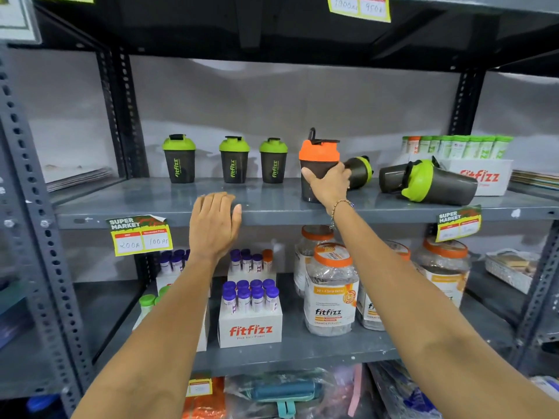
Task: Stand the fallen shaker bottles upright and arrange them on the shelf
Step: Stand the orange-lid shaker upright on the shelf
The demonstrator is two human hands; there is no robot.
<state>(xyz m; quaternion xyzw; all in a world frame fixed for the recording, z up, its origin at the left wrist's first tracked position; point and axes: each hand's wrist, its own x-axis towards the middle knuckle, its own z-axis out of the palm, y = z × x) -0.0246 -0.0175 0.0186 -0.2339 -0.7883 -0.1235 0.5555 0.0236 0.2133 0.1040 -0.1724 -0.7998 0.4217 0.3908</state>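
My right hand [329, 184] grips the dark body of an orange-lidded shaker bottle [319, 154], which stands upright on the grey shelf [151, 204]. Three green-lidded shakers stand upright in a row to its left: one [179, 158], a second [234, 159], a third [273, 160]. Behind my right hand a green-lidded shaker [360, 169] lies on its side. Further right, another fallen green-lidded shaker [438, 186] lies in front, and a dark one [391, 178] lies behind it. My left hand [213, 223] rests open on the shelf's front edge, holding nothing.
A white fitfizz box [481, 176] of green-capped tubes sits at the shelf's right end. Yellow price tags [140, 235] hang on the front edge. The shelf below holds purple-capped tube boxes [250, 316] and orange-lidded jars [331, 288]. Slotted metal posts frame both sides.
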